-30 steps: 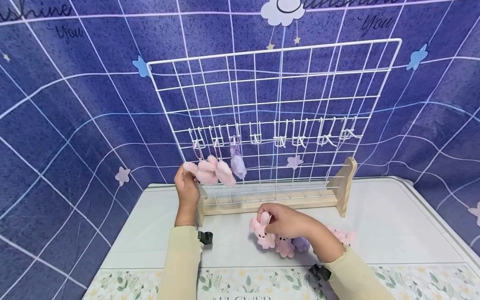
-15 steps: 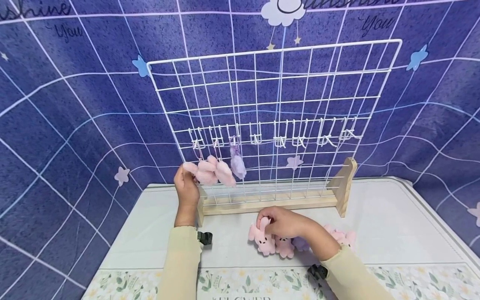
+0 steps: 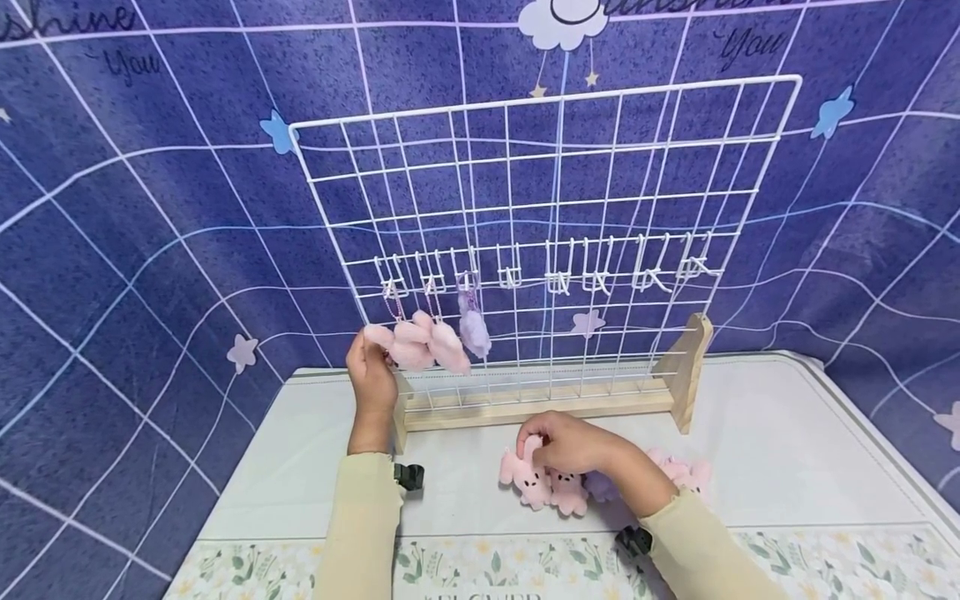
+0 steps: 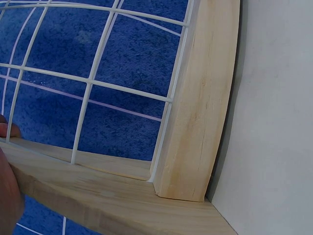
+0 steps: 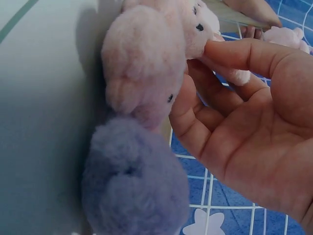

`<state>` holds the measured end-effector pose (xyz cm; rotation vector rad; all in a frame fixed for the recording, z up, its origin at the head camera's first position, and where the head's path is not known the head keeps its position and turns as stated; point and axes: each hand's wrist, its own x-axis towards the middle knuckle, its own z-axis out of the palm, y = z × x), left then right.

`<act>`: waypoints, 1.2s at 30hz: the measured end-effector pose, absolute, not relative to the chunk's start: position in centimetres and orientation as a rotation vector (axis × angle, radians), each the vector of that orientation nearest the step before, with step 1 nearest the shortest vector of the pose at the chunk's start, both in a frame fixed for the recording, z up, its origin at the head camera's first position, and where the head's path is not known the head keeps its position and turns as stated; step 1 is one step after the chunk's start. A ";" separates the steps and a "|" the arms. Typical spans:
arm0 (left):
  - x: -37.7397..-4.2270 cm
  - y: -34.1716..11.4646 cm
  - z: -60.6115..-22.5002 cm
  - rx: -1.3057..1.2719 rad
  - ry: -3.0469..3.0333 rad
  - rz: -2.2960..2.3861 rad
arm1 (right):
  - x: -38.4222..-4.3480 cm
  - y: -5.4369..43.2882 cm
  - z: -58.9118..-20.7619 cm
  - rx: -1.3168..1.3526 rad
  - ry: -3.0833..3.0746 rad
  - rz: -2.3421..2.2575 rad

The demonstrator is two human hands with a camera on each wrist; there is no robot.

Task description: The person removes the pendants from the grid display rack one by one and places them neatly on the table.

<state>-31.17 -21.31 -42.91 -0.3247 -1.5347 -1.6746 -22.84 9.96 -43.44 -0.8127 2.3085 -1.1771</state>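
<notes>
The right hand (image 3: 576,443) pinches a pink plush rabbit (image 3: 536,490) by its ears between thumb and fingers, its face turned toward the wearer, low over the tabletop (image 3: 780,450); whether its feet touch down cannot be told. Just beside it, under the same hand, is a second pink plush (image 3: 567,497), with a purple plush (image 5: 137,181) next to that. Further pink plushies (image 3: 695,473) lie behind the right wrist, on its outer side.

The left hand (image 3: 372,379) grips the wooden upright (image 4: 112,208) at the near end of the stand, fingers on one face and thumb side on the other. Just right of that hand, pink plush toys (image 3: 450,346) hang by chains from hooks on the white wire grid (image 3: 561,99), and beyond them hangs a purple plush toy (image 3: 475,331)
</notes>
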 end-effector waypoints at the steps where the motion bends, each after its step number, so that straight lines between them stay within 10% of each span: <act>1: -31.2 -21.3 -42.9 -0.326 -1.533 -1.673 | -22.9 10.0 -43.5 -0.812 2.316 -1.174; 36: -30.9 -21.3 -42.7 -0.349 -1.522 -1.680 | -22.3 8.9 -42.6 -0.957 2.635 -1.364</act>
